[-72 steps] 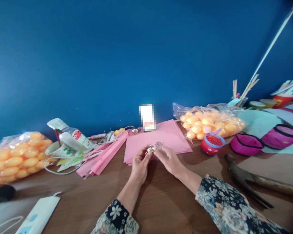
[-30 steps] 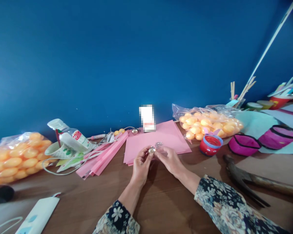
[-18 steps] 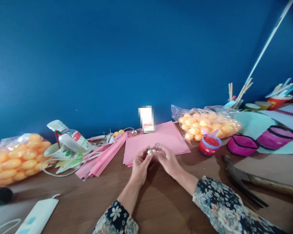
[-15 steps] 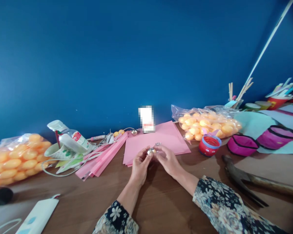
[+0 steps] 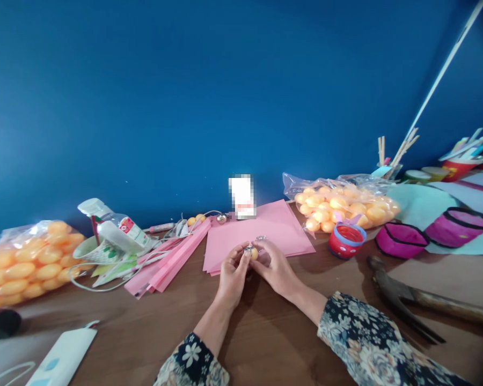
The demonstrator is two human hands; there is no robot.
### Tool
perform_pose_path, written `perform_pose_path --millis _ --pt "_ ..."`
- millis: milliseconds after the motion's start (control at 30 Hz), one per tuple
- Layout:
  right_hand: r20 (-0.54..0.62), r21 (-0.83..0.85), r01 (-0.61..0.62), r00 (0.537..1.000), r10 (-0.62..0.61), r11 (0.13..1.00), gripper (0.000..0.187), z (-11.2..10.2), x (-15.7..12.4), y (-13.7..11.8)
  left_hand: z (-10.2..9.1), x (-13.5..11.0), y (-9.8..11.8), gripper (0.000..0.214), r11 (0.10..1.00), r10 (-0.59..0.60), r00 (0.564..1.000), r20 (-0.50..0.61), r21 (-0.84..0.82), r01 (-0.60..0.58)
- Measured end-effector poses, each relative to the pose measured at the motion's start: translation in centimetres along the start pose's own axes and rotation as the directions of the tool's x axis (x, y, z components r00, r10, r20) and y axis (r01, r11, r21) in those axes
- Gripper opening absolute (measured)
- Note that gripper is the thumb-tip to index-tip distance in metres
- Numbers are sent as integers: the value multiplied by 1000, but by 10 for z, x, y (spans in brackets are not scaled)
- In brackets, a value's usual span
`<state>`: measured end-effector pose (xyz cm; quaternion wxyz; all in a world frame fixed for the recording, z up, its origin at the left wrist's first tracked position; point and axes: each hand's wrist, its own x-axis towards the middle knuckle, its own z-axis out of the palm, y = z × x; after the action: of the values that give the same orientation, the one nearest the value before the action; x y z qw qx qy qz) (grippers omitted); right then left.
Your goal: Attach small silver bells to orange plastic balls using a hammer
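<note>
Both hands meet over the front edge of the pink paper sheets [image 5: 241, 233]. My left hand [image 5: 231, 274] pinches a small round ball [image 5: 254, 253] between thumb and fingers; the ball looks silvery on top and yellow-orange at the side. From the other side, the thumb and curled fingers of my right hand [image 5: 277, 268] close on the same ball. A small shiny silver piece [image 5: 261, 237] shows just beyond the fingertips, too small to make out. Another silver ball [image 5: 221, 218] lies at the paper's back left corner.
Bags of orange balls stand left [image 5: 22, 268] and right [image 5: 342, 206]. Pink strips [image 5: 173, 257], a cable and a tilted bottle [image 5: 124, 230] lie to the left. Rightward are a red cup [image 5: 346, 244], magenta fabric rings [image 5: 400, 240] and a claw hammer [image 5: 402, 292].
The ball has turned in my fingers, so more of its yellow-orange side shows. Both hands stay in nearly the same place.
</note>
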<state>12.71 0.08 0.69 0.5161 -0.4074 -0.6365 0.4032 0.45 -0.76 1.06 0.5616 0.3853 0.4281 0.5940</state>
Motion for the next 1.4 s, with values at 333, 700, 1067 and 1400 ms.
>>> perform_pose_path --millis 333,700,1067,1400 --pt "-13 -124 106 994 -108 987 25 -2 -2 -6 -2 -3 1 44 1000 23 997 72 11 -24" --pt "-35 -153 107 993 -114 982 27 -1 -4 -11 0 -3 3 52 999 -20 999 50 -30 22" --pt "-3 -83 134 991 -135 987 29 -1 -4 -13 -1 -4 2 36 995 -56 998 33 -82 59" --pt "-56 -106 116 991 -122 988 28 0 -4 -14 -4 -1 0 38 996 -23 997 72 -87 30"
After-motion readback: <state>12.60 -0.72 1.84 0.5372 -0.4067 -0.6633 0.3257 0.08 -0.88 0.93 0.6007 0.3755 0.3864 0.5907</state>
